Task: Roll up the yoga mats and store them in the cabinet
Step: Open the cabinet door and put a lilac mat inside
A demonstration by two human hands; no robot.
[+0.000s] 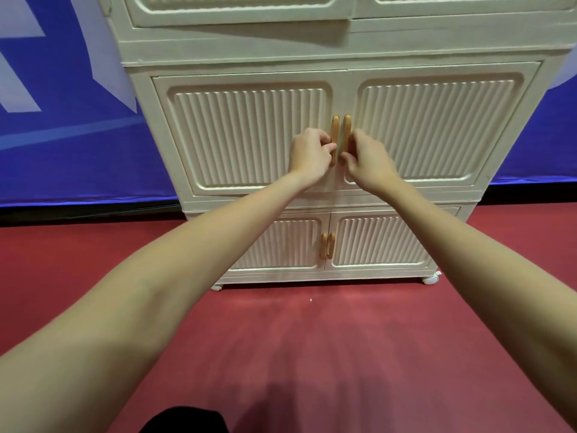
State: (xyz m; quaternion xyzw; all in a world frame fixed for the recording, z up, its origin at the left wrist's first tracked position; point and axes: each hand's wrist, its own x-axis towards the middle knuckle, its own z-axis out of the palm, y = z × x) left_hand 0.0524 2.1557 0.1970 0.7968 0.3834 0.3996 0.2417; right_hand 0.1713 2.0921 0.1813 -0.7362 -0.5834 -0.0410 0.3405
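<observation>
Red floor (312,354) runs from the person's feet to the cabinet (337,42), with nothing on it in view but a dark patch of clothing at the bottom edge. No yoga mat is visible anywhere in this view, so where the mats are cannot be told.

Both forearms reach forward to the middle tier of the cream cabinet, which stands on small white castors (431,279) against a blue banner wall (62,135). The middle doors appear closed, their two wooden handles (335,132) side by side at the centre seam.

Risks, as judged:
- The unit is tall, light-looking and on castors — a sharp pull on both doors could roll or tip it toward the person.
- Both grips sit low on the handles; fingers could slip, or be nipped between the two handles where they nearly touch.
- The tier above looks slightly misaligned at its seam; jolting may shift it.

Grip: the left hand (309,157) has fingers curled round the left handle, thumb meeting them — closed on it. The right hand (368,160) likewise hooks curled fingers behind the right handle (347,129), thumb underneath.
</observation>
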